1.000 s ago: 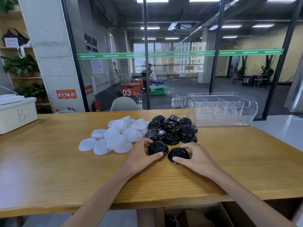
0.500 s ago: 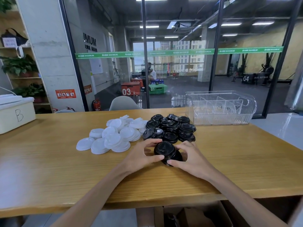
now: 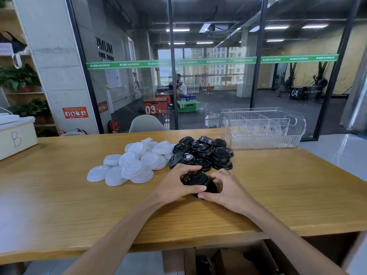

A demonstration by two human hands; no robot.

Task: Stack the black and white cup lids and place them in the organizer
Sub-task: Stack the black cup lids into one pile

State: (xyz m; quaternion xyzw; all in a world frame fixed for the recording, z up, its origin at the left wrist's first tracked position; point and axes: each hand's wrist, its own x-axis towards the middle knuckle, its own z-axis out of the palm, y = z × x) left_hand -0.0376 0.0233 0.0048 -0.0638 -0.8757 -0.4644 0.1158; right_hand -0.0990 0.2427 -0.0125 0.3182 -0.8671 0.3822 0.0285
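Observation:
A small stack of black lids [image 3: 195, 179] sits on the wooden table [image 3: 59, 205] between my hands. My left hand [image 3: 176, 185] curls round its left side, thumb along the front. My right hand [image 3: 228, 187] grips its right side, partly hiding a lower black lid. Behind them lies a loose pile of black lids [image 3: 204, 151], and to its left a pile of white lids [image 3: 135, 159]. The clear plastic organizer [image 3: 264, 128] with dividers stands at the back right of the table.
A cream box marked B [image 3: 15, 135] stands at the table's left edge. A grey chair back [image 3: 148, 124] shows behind the table, in front of a glass wall. Cardboard boxes [image 3: 228, 259] sit under the table's front edge.
Two black lids lay side by side, one under each hand. My left hand brought its lid over onto the right one, and both hands now close round the joined stack.

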